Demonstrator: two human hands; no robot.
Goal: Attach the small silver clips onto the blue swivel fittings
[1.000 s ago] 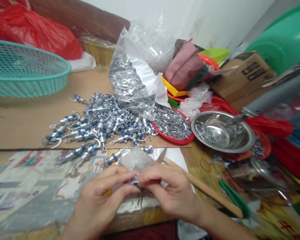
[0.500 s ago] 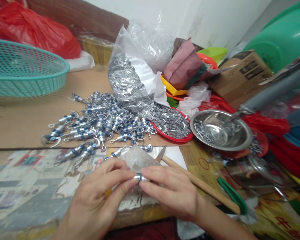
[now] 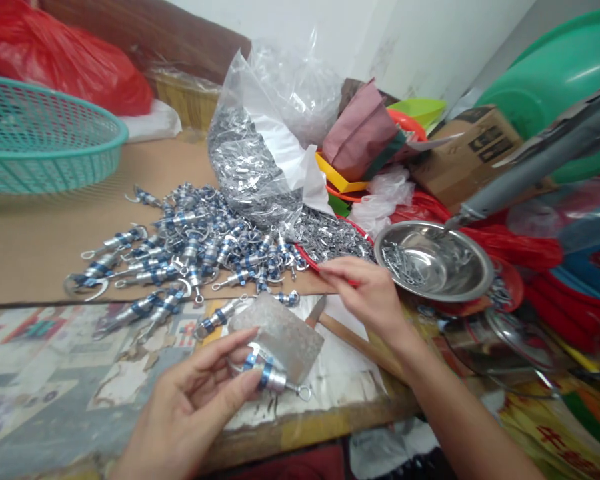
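My left hand (image 3: 195, 393) holds a silver metal hook fitting (image 3: 273, 379) between thumb and fingers, its blue bands showing and its small end ring pointing right. Under it lies a flat grey metal block (image 3: 285, 333) on the table's front edge. My right hand (image 3: 367, 293) is over the front rim of a red plate (image 3: 307, 259) heaped with small metal pieces (image 3: 330, 237). Its fingers are drawn together, and whatever they pinch is hidden. Left of the plate spreads a pile of similar blue-banded hook fittings (image 3: 195, 247).
A hammer with a wooden handle (image 3: 360, 343) lies beneath my right forearm. Behind the plate leans a clear bag of metal pieces (image 3: 250, 160). At right stands a steel bowl (image 3: 433, 290), with a grey-handled tool (image 3: 520, 173) slanting over it. A turquoise basket (image 3: 50, 167) stands at left.
My right hand has let go of the hook fitting and moved up and right to the red plate. The left hand keeps the fitting, now turned so more of it shows.
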